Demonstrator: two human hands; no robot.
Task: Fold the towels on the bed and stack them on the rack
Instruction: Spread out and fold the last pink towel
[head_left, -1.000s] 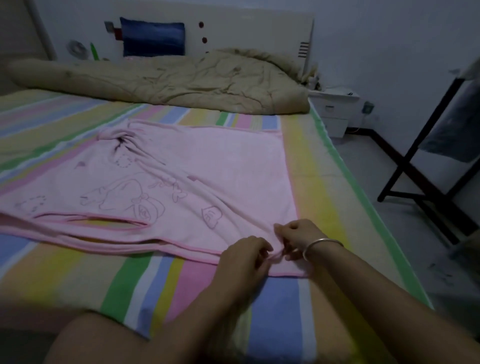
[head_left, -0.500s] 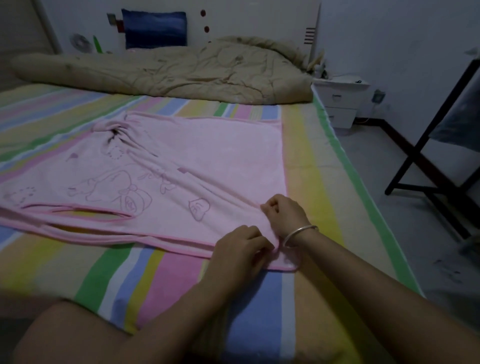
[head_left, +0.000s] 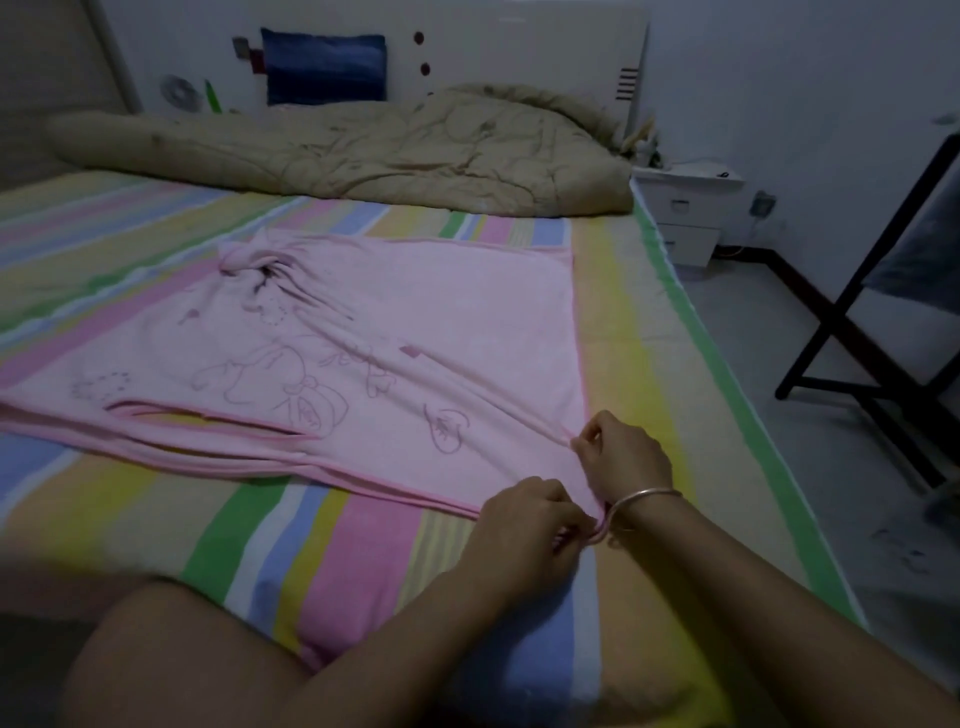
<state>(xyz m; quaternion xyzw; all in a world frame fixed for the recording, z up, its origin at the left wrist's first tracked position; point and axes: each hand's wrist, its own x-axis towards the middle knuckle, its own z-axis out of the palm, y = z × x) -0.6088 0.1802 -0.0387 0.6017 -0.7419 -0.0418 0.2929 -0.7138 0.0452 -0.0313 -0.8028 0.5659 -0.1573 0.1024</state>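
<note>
A dim bedroom holds a bed (head_left: 649, 322) under a sheet of pastel stripes, with a beige quilt (head_left: 363, 150) bunched along the headboard far beyond both hands. The pink towel (head_left: 415, 332) lies spread on the sheet, stretching away to the left of the hands and ahead of them. It is rumpled: its far left corner is twisted into a knot of folds, and its near edge is doubled over in loose layers. The left hand (head_left: 530, 525) has its fingers curled and pinches the towel's hem at the near right corner. The right hand (head_left: 623, 457), with a metal bangle (head_left: 644, 496) on its wrist, sits just beyond it and pinches the towel's right edge. I judge the task to be at its start: this towel is being taken by its corner, no clean fold shows yet, and nothing folded lies on the bed. The dark rack (head_left: 852, 332) stands on the floor well to the right of the right hand. A greyish cloth hangs on it, but whether that is a towel cannot be told. By count: one towel on the bed, two hands, one rack, one quilt, one bangle.
</note>
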